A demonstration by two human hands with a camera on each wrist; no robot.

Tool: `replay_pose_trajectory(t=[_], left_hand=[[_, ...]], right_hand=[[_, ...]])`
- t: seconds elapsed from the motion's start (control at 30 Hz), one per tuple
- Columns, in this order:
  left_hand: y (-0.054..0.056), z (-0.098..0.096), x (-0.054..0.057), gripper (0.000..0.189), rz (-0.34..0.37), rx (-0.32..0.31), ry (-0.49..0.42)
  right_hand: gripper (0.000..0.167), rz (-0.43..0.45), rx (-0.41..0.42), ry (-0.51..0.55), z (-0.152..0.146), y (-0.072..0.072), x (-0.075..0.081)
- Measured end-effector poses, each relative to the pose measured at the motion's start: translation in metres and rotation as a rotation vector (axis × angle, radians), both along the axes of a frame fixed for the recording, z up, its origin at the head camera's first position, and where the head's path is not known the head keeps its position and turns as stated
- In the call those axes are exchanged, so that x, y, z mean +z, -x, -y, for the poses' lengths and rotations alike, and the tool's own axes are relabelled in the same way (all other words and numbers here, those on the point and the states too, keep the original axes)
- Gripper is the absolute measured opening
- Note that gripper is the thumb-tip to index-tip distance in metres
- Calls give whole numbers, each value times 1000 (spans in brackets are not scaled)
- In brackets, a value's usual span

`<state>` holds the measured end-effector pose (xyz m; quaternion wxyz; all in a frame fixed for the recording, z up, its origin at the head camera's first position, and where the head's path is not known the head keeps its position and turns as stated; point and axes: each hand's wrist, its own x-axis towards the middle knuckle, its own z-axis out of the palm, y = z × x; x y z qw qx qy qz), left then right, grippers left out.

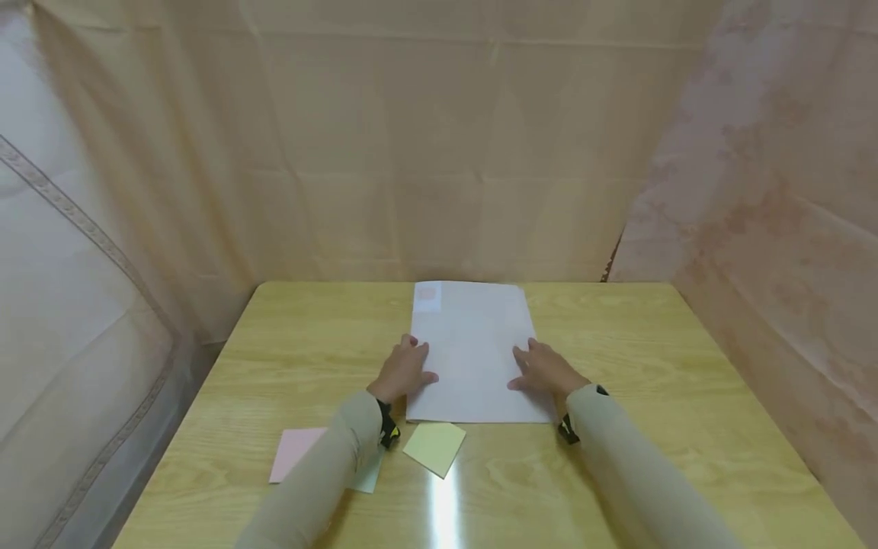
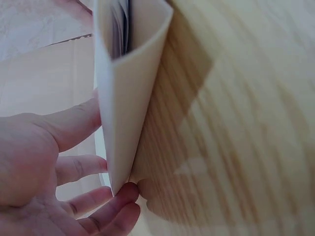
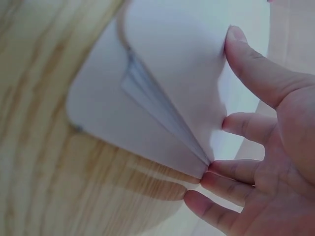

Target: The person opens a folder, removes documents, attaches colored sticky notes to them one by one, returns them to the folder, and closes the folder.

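Observation:
A white paper folder (image 1: 473, 343) lies near the table's far side, with a small label (image 1: 427, 296) in its upper left corner. My left hand (image 1: 403, 367) touches its left edge, and my right hand (image 1: 546, 367) touches its right edge. In the left wrist view, the left thumb (image 2: 74, 123) rests on the cover while other fingertips meet the edge. Several thin sheets (image 2: 119, 29) show inside the folder's gap. In the right wrist view, the right thumb (image 3: 246, 54) lies on the cover, and the other fingers reach the side, fairly straight.
Close to the folder's near edge lies a yellow paper square (image 1: 435, 448). A pink square (image 1: 293, 451) and a pale green one (image 1: 368, 474) are partly covered by the left sleeve. Beige curtains (image 1: 439, 152) hang behind the wooden table (image 1: 652, 366).

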<state>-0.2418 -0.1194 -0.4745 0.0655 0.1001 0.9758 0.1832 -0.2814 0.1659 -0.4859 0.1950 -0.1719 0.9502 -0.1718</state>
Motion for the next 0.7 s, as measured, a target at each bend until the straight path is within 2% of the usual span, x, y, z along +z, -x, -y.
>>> replay_pose_trajectory(t=[0.3, 0.47, 0.7], left_hand=[[1, -3, -2, 64, -62, 11, 11], [-2, -2, -3, 65, -56, 1, 16], [-1, 1, -3, 63, -97, -1, -53]], right_hand=[[84, -23, 5, 3, -4, -2, 4], [86, 5, -5, 24, -5, -3, 2], [81, -18, -37, 51, -10, -5, 1]])
